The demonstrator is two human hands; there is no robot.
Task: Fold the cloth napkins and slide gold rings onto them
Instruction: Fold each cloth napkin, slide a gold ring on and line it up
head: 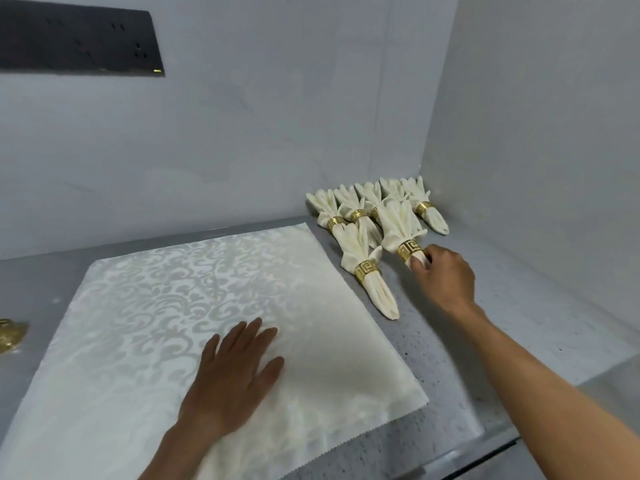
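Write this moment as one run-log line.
left hand: flat on unfolded napkin | right hand: pinching end of ringed napkin beside finished group | spare gold rings: at left edge

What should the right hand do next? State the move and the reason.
Probably let go and come back to the flat napkin. The right hand pinches the tail of a ringed napkin already lying beside the finished ones, while the left hand rests flat on the unfolded cloth.

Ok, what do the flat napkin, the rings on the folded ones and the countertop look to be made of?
Flat napkin: woven cloth, apparently damask, cream with a glossy scroll pattern and a zigzag-cut near edge. Rings, such as the one by the right hand: gold-coloured, shiny, with a cut-out key pattern; metal or plated plastic, cannot tell. Countertop: smooth grey with dark speckles, probably stone or composite.
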